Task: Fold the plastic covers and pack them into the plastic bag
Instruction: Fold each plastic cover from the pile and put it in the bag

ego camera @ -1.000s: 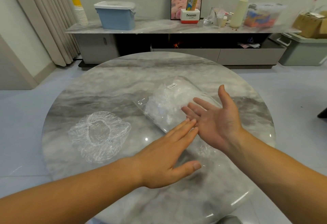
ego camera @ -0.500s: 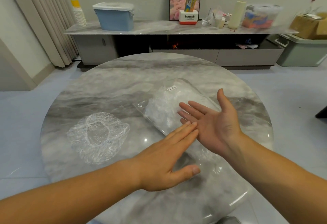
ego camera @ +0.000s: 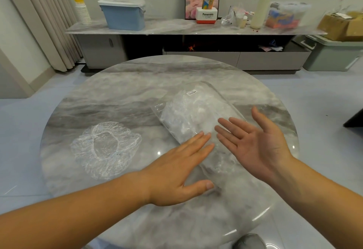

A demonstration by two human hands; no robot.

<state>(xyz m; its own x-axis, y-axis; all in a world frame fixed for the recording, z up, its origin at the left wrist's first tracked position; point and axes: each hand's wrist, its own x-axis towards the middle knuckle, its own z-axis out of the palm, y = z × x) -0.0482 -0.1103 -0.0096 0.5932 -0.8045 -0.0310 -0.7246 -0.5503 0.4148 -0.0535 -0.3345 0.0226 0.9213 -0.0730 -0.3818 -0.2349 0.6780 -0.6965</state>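
A clear plastic bag (ego camera: 193, 114) stuffed with crumpled plastic covers lies slantwise at the middle of the round marble table (ego camera: 137, 83). One loose plastic cover (ego camera: 106, 148) lies spread flat on the table's left side. My left hand (ego camera: 176, 170) is palm down with straight fingers over the bag's near end. My right hand (ego camera: 255, 142) is palm up, fingers spread, just right of the bag and holding nothing. The bag's near end is partly hidden by my hands.
A long marble sideboard (ego camera: 176, 27) stands behind the table with a blue lidded bin (ego camera: 123, 13), a stack of paper cups (ego camera: 81, 9), a Panasonic box (ego camera: 207, 14) and other clutter. A grey-green storage box (ego camera: 332, 54) sits on the floor at right.
My two hands have drawn slightly apart; the right hand shifted a little to the right, away from the left fingertips. The bag and loose cover have stayed put.
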